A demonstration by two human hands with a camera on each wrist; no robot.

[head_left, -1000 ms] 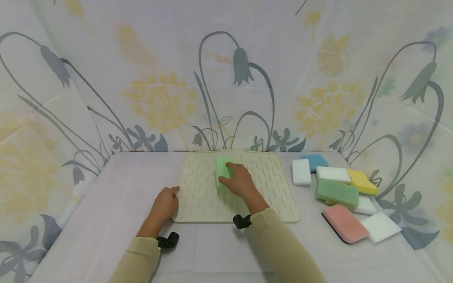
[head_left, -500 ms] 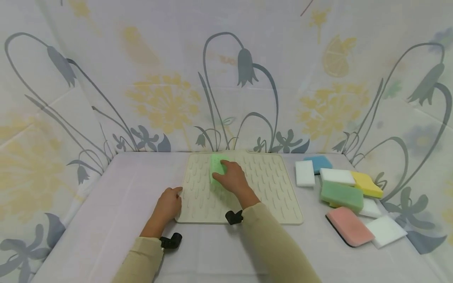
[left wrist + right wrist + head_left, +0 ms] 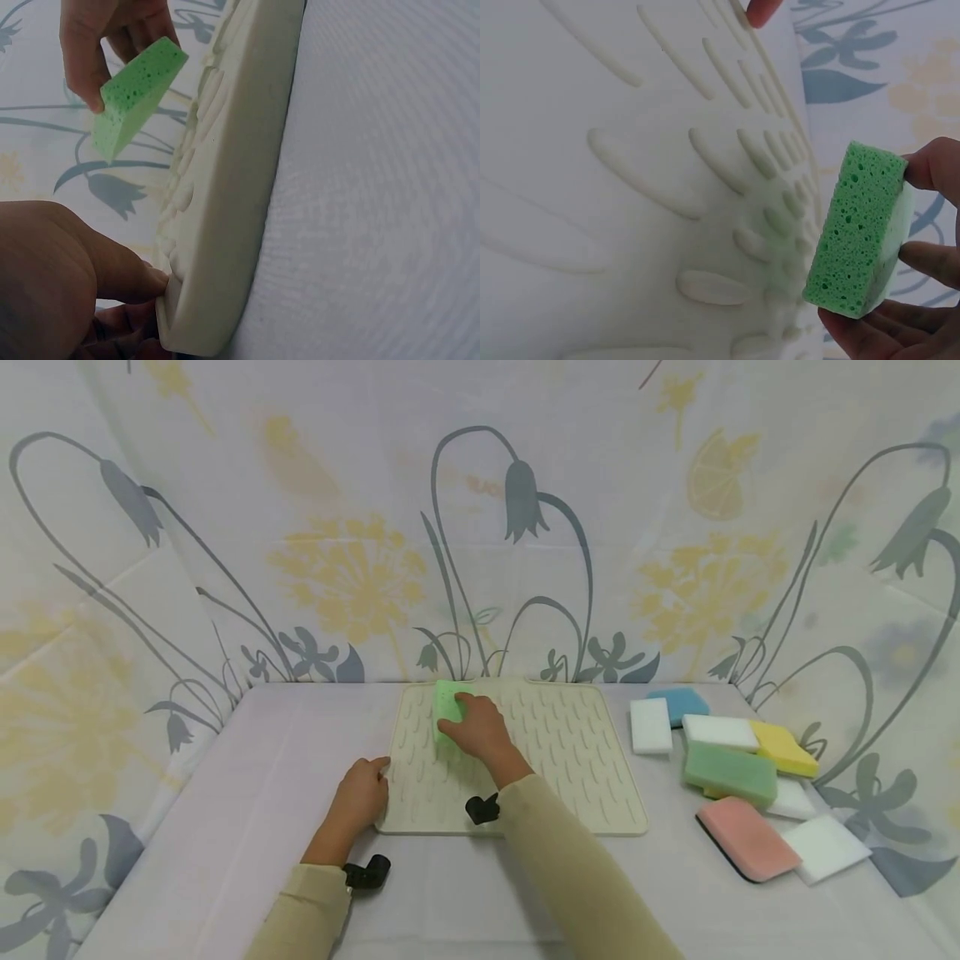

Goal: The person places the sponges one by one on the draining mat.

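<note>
1. Basically, everything's laid out on a cloth-covered counter (image 3: 300, 727), so grip underneath is probably not amazing.
2. The cream ridged mat (image 3: 577, 760) is laid flat on top. It could get skidded sideways if it's pushed hard without being steadied.
3. The pile of sponges and pads (image 3: 731, 768) is parked just beside the mat, on the right, and could be bumped if the mat slid that way.
4. The mat's left edge is gripped near its near corner by the left hand (image 3: 362, 793); if that hold were loosened, wandering could be expected, imo.
5. The light green sponge (image 3: 853, 225) is pinched between thumb and fingers by the right hand (image 3: 480, 727). It could be dropped if the pinch slackened.
6. That sponge is held over the mat's far left part, poking out past the fingertips on the hand's left, tilted and seemingly clear of the ridges.
</note>
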